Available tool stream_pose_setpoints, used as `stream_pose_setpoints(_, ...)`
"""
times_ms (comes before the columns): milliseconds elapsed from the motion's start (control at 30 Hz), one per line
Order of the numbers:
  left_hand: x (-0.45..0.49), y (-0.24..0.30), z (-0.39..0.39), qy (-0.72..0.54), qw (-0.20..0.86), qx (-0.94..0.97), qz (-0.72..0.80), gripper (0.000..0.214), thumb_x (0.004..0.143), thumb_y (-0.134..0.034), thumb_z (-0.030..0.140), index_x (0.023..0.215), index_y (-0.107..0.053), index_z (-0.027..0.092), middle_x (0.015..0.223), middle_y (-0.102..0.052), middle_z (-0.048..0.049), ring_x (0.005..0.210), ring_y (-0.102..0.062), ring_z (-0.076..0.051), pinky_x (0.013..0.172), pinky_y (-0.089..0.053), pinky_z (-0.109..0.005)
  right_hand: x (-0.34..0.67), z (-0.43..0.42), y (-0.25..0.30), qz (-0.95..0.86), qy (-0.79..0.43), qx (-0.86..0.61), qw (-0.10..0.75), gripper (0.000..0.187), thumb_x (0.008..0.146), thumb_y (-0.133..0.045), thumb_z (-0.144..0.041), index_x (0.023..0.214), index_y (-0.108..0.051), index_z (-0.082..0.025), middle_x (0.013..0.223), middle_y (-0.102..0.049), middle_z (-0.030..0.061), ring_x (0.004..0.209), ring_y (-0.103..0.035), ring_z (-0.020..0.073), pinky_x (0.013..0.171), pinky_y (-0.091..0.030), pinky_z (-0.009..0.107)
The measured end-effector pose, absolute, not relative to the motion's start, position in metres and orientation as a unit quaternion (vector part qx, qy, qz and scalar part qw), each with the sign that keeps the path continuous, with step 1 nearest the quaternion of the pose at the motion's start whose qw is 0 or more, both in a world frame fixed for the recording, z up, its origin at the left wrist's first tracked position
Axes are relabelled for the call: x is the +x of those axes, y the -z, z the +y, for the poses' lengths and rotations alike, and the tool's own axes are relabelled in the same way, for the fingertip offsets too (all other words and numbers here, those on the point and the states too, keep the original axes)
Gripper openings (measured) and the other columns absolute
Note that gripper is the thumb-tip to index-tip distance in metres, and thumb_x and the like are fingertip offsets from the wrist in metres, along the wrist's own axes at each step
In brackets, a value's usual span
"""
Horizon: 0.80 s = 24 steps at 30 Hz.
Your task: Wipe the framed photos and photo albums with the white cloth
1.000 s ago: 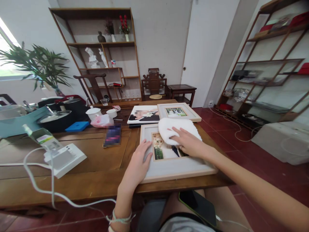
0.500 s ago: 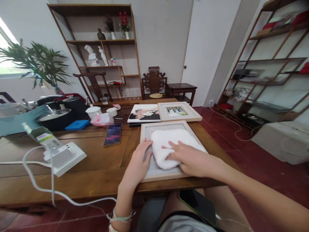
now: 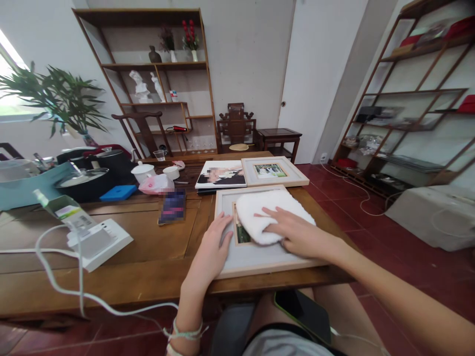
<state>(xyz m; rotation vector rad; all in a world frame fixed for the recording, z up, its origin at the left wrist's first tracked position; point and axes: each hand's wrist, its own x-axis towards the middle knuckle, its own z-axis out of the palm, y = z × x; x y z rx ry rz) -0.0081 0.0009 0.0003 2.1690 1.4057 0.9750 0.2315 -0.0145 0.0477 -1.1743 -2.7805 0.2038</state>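
Pushed farther from the near table edge than half a second ago, the white cloth (image 3: 272, 199) is now cleared from the left strip of the inset photo (image 3: 243, 233). It is pressed from above by the spread fingers of the right hand (image 3: 299, 236); whether a fold is also pinched beneath cannot be told. The near picture frame (image 3: 256, 271), lying face up, is steadied at its left edge by the left hand (image 3: 211, 244), thumb parted from the fingers and nothing clasped.

The cloth can be judged light, soft and easily bunched, best taken by its folded edge. The frame seems stiff, its face perhaps smooth and easily marked, so it is better gripped by the wooden side rails. Just beyond, a second frame (image 3: 297, 178) and a portrait print (image 3: 222, 177) are laid side by side on the wooden table (image 3: 166, 257).
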Motion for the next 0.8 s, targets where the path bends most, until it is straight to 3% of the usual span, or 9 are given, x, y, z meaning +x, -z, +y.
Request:
stream_pose_setpoints(233, -0.007, -0.002, 0.0, -0.337, 0.191, 0.768, 0.509, 0.038, 0.09, -0.043, 0.022, 0.126, -0.051, 0.015, 0.139, -0.049, -0.0135, 0.136, -0.036, -0.021, 0.112, -0.029, -0.042, 0.235, 0.065, -0.046, -0.905, 0.015, -0.42, 0.072, 0.067, 0.065, -0.045, 0.008, 0.129, -0.049, -0.014, 0.147, -0.033, 0.0185, 0.139, -0.023, 0.0269, 0.107, -0.028, 0.048)
stream_pose_setpoints(400, -0.007, -0.003, -0.002, -0.339, 0.207, 0.753, 0.525, 0.041, 0.091, -0.043, 0.026, 0.131, -0.046, 0.017, 0.14, -0.047, -0.0127, 0.134, -0.038, -0.021, 0.112, -0.029, -0.041, 0.206, 0.083, -0.045, -0.9, 0.06, -0.427, 0.061, 0.068, 0.066, -0.04, 0.011, 0.129, -0.051, -0.013, 0.15, -0.03, 0.0145, 0.14, -0.017, 0.0325, 0.107, -0.023, 0.056)
stream_pose_setpoints(600, -0.007, -0.001, -0.001, -0.375, 0.215, 0.752, 0.498, 0.046, 0.093, -0.038, 0.025, 0.139, -0.035, 0.018, 0.14, -0.048, -0.0119, 0.131, -0.043, -0.02, 0.111, -0.031, -0.04, 0.189, 0.03, -0.046, -0.92, -0.007, -0.391, 0.034, 0.067, 0.066, -0.04, 0.009, 0.127, -0.054, -0.016, 0.146, -0.038, 0.0128, 0.137, -0.025, 0.0346, 0.103, -0.029, 0.059)
stream_pose_setpoints(800, -0.007, 0.005, 0.0, -0.39, 0.2, 0.746, 0.502, 0.044, 0.093, -0.033, 0.02, 0.135, -0.042, 0.017, 0.141, -0.047, -0.0117, 0.132, -0.042, -0.02, 0.111, -0.031, -0.04, 0.212, -0.045, -0.072, -0.935, -0.092, -0.342, 0.015, 0.059, 0.062, -0.042, 0.005, 0.111, -0.065, -0.018, 0.14, -0.047, 0.0103, 0.131, -0.039, 0.0286, 0.106, -0.031, 0.046)
